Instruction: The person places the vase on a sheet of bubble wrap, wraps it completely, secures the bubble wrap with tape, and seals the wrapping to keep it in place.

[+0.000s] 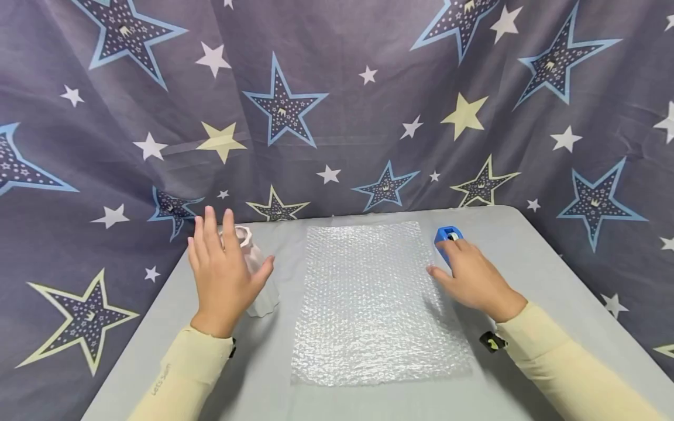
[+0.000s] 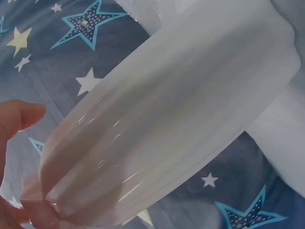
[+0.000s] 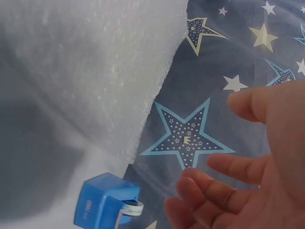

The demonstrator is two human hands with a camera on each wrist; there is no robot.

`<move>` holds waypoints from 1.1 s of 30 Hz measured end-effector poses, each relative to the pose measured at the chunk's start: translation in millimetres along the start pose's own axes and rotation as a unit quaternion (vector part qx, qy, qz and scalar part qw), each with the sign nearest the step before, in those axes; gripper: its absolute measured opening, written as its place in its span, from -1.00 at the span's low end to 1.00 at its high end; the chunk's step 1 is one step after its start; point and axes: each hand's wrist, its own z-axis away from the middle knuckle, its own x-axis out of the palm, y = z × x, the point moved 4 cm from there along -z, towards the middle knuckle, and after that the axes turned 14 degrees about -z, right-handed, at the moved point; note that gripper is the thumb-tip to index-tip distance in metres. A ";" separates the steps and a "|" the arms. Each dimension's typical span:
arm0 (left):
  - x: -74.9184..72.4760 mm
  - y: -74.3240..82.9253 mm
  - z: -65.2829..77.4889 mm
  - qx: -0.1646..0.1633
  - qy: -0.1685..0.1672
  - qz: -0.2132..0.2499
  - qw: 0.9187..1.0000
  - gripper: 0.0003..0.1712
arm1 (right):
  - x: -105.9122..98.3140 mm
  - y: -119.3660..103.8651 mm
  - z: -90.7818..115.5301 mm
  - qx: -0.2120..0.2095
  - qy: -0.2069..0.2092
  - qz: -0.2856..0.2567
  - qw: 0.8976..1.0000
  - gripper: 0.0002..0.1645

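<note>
Vase: upright on the tabletop, just beside your left grip, which is released, fingers spread; you cannot tell whether they touch it.
Tape dispenser: near your right grip, also released, fingers loosely extended.
Bubble wrap: flat between your two grips.

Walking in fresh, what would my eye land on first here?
Probably the star-covered curtain filling the background behind the grey table. Next comes the shiny bubble wrap lying flat mid-table, with a white vase by the person's left hand and a blue tape dispenser by the right hand.
</note>
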 end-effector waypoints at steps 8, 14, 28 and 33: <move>6.8 -6.6 8.1 -0.045 0.044 0.041 0.997 0.47 | 12.8 8.9 10.6 0.013 0.003 -0.023 1.000 -0.37; 13.6 -12.8 17.2 -0.085 0.028 0.054 0.995 0.54 | 22.7 16.7 17.9 0.034 -0.003 -0.033 0.999 -0.41; 29.3 -20.7 40.2 -0.213 -0.072 0.124 0.967 0.61 | 39.5 38.3 28.8 0.049 0.007 -0.052 0.997 -0.48; 35.2 -23.2 47.0 -0.228 -0.081 0.151 0.958 0.51 | 41.7 45.0 28.4 0.061 -0.001 -0.066 0.996 -0.47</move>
